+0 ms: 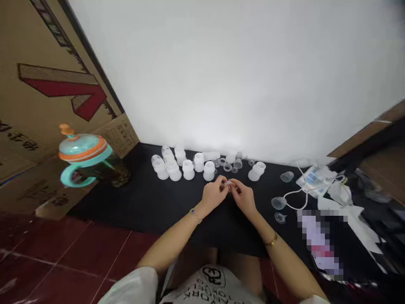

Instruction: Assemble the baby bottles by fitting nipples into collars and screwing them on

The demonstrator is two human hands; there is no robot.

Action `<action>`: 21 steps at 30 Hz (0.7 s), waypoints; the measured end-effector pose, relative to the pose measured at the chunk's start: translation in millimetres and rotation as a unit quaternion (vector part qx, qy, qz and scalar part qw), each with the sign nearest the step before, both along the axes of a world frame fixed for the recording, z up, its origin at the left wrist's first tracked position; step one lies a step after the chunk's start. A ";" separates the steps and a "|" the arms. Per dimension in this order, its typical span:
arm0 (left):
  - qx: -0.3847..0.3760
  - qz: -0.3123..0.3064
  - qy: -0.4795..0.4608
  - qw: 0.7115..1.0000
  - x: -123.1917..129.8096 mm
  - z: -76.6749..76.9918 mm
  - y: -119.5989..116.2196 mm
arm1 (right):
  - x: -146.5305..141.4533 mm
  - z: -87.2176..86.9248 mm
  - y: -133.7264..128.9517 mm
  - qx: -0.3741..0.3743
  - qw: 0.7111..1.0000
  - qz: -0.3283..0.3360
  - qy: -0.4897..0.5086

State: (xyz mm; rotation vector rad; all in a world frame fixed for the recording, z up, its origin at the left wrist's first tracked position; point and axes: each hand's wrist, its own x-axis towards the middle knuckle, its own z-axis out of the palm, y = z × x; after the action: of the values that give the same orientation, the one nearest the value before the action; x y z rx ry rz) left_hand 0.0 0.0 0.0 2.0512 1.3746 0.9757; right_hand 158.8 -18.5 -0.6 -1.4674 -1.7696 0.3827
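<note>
Near the middle of the black table (139, 194), my left hand (215, 194) and my right hand (244, 197) meet on a small clear ring-like part (229, 184), both with fingers closed on it. Just beyond them stand several white bottles, among them one (209, 171) close to my left hand. Clear rings (227, 167) and small clear cups (238, 163) lie behind my fingers. A white bottle (257, 171) leans on its own beyond my right hand.
A large teal and orange lidded cup (84, 154) stands at the left by a cardboard box (41, 105). On the right are clear funnel parts (279, 203), a white tube (306, 198), plastic packets (316, 179) and a blurred-out flat item (319, 240).
</note>
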 end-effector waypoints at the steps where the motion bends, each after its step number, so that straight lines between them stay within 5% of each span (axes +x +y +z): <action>1: -0.002 0.000 0.004 1.000 0.3 -0.4 0.9 | 0.2 -0.2 0.7 0.003 1.000 -0.004 0.002; 21: -0.038 0.003 -0.051 0.998 4.9 4.5 3.0 | 2.5 -5.1 2.2 -0.027 0.998 -0.010 0.052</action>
State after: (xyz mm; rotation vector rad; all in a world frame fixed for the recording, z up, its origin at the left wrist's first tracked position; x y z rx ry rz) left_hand 4.9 3.0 4.5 1.9164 1.3450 1.0002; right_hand 161.3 -16.3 -5.6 -1.4762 -1.6726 0.4910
